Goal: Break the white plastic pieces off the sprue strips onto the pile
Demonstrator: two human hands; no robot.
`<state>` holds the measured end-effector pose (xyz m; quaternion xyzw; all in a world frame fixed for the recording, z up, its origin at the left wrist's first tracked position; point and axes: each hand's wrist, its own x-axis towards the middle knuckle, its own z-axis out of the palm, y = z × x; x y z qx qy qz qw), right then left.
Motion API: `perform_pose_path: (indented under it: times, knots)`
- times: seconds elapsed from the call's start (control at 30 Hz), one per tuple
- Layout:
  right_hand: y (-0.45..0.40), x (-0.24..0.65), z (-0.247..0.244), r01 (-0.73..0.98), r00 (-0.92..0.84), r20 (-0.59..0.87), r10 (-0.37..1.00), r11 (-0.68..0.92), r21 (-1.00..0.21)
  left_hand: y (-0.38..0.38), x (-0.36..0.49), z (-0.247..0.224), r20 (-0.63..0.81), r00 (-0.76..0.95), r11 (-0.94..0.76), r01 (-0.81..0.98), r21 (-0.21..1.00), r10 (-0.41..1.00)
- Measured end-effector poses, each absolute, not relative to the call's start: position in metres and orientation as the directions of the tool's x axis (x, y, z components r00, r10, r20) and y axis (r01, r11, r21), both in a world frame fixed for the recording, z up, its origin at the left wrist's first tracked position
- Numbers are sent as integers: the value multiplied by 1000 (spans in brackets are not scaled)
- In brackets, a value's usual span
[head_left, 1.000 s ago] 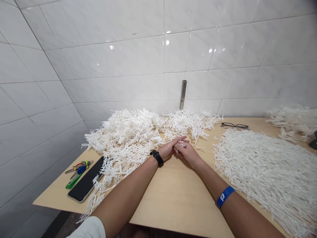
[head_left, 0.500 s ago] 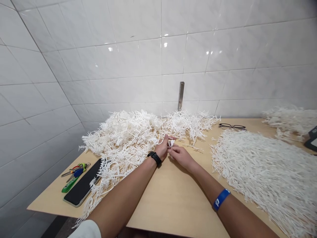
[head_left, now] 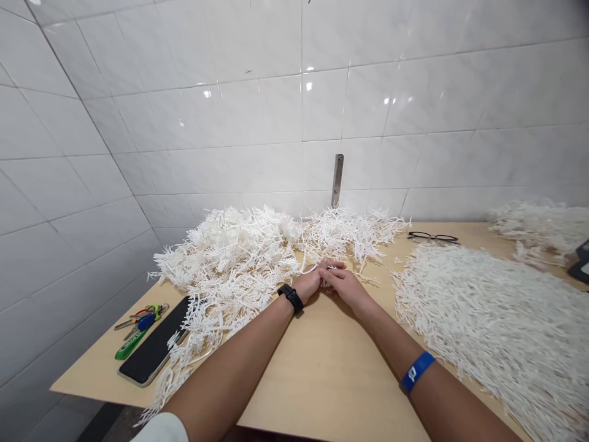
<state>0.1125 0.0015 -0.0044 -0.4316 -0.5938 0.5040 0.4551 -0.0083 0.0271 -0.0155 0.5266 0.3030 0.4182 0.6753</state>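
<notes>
My left hand (head_left: 311,282), with a black watch on its wrist, is closed at the near edge of a heap of white branched strands (head_left: 248,239). Meeting it at the fingertips, my right hand (head_left: 346,287) has its thumb and fingers pinched together. A little white strand piece (head_left: 327,283) shows between the two hands; the fingers cover most of it. One long white strand sticks out leftward beside my left hand. A blue band circles my right forearm.
Right of my arms lies a wide spread of short white pieces (head_left: 488,319). Glasses (head_left: 432,237) rest behind it. At the left are a phone (head_left: 154,350) and keys (head_left: 142,322). A metal bracket (head_left: 337,181) stands against the tiled wall, and a dark object (head_left: 580,263) sits at the right edge.
Both hands have shifted slightly right and closed in tighter together. The white piece that showed between the fingers is now mostly covered.
</notes>
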Motion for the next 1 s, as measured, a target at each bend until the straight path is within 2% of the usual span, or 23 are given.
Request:
perform_pose_path:
  times: [0.17,0.33,0.53,0.73,0.9,1.0]
  knots:
    - [2,113,-5,-18,-270,95,958,94,-995,28,-8,-19,60,434,45,-228,973,899]
    - [-1,110,-4,8,-298,108,949,116,-993,25,-9,-17,65,356,1,-183,983,932]
    - [-6,111,-7,54,-414,41,909,70,-996,29,-17,-13,18,188,51,-358,932,982]
    - [0,118,-6,58,-322,46,946,68,-996,27,-18,-9,41,308,87,-392,916,951]
    - [-1,115,-5,-15,-229,-13,973,-17,-1000,26,-18,-9,51,322,69,-351,934,945]
    - [-1,114,-4,-2,-193,1,981,1,-1000,27,-16,-12,49,353,73,-325,943,934]
